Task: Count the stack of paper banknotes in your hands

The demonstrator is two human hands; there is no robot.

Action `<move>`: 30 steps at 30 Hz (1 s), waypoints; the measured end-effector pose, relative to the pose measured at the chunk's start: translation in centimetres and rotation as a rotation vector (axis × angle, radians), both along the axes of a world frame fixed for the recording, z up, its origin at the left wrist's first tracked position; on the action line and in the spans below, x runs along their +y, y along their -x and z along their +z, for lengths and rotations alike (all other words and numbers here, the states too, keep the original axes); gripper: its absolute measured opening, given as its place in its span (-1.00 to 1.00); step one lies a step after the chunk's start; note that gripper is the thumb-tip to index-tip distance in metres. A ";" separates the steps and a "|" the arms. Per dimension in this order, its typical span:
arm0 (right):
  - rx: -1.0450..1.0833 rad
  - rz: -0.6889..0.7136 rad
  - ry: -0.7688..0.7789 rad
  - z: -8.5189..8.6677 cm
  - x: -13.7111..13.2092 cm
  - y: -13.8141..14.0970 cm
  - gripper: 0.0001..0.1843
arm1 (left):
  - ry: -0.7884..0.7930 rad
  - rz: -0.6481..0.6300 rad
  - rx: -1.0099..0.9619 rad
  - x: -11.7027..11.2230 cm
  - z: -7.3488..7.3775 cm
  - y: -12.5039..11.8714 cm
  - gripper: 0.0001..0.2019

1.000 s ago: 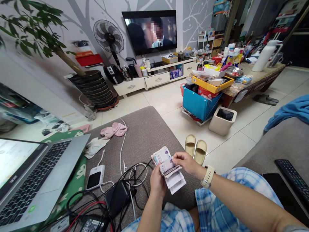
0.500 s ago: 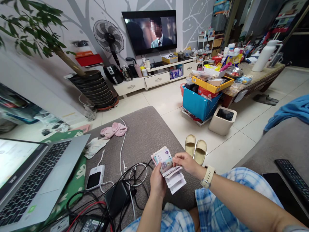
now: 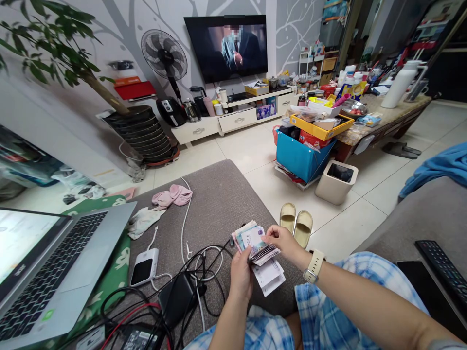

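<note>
My left hand [image 3: 241,276] is closed around a fanned stack of banknotes [image 3: 252,237], thumb on top, above the grey sofa seat. The upper notes are bluish-purple, with pinkish ones behind them at the far left. Several folded-over paper ends [image 3: 270,276] hang down below the thumb, pale purple-white. At the stack's right edge my right hand [image 3: 284,243] pinches the top note between thumb and fingers. A beige-strapped watch [image 3: 314,266] is on the right wrist.
Black cables and a power adapter [image 3: 177,299] lie left of my hands, beside a white power bank [image 3: 144,267]. An open laptop [image 3: 73,272] stands further left. Slippers [image 3: 302,228] and a bin [image 3: 336,182] are on the floor. A remote [image 3: 445,272] lies at right.
The stack and both hands have shifted slightly right. The top note with the large 5 has been folded down, and another note now shows on top.
</note>
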State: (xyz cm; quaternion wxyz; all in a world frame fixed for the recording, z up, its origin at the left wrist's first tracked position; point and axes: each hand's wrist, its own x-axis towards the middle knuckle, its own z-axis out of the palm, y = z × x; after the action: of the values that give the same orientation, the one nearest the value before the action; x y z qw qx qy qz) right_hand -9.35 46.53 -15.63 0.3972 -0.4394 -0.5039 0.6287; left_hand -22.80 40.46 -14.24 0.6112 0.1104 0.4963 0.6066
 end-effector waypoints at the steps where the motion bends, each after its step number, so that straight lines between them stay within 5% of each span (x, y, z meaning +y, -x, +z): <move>1: -0.008 -0.011 0.005 -0.2 0.1 0.0 -0.71 | -0.002 -0.001 0.001 0.0 0.0 0.0 -0.63; 13: -0.089 0.000 -0.018 -0.1 0.2 -0.2 -0.70 | -0.016 -0.040 -0.013 -0.2 0.2 -0.2 -0.59; 30: -0.030 -0.040 -0.078 0.9 -0.3 0.1 -0.78 | 0.079 0.068 -0.036 0.1 0.4 -0.1 -0.78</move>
State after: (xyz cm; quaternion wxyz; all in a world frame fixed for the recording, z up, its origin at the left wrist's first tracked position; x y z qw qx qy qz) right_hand -9.44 46.23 -14.75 0.4188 -0.4430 -0.5252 0.5937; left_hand -22.66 40.61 -13.89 0.6029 0.0586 0.5122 0.6089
